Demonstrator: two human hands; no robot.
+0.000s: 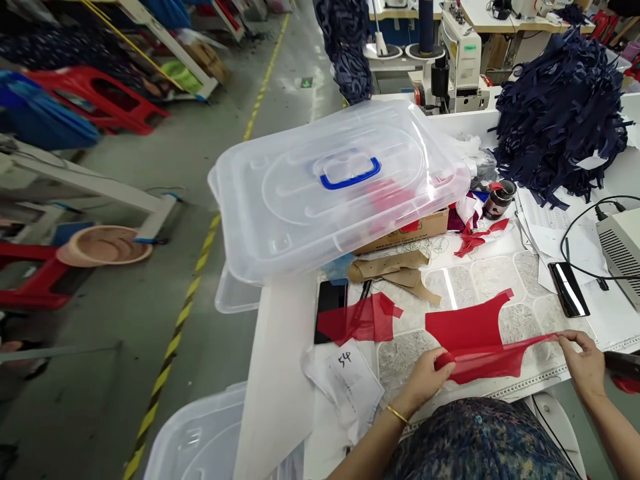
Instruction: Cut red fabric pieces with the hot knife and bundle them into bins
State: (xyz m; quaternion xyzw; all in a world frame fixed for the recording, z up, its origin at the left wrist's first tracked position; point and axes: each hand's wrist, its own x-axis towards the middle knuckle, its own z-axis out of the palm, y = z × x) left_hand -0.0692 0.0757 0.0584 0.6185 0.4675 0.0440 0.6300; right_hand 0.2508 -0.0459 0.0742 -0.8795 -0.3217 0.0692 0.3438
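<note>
A piece of sheer red fabric (pixel 487 365) stretches between my two hands at the front edge of the table. My left hand (pixel 425 377) pinches its left end, thumb on top. At the upper right corner of the cloth, my right hand (pixel 583 360) grips the tip between thumb and fingers. Just behind, partly under the held cloth, lies a flat red fabric piece (pixel 465 327); I cannot tell whether the two are joined. Farther left, another red fabric piece (pixel 367 319) partly covers a dark phone (pixel 331 297).
A clear plastic lid (pixel 300 213) with a blue handle rests tilted over a cardboard box (pixel 435 225). Papers (pixel 350 383) lie left, brown paper (pixel 395 270) behind. A black phone (pixel 569 290), a jar (pixel 500 199) and a navy strip heap (pixel 563 113) stand right.
</note>
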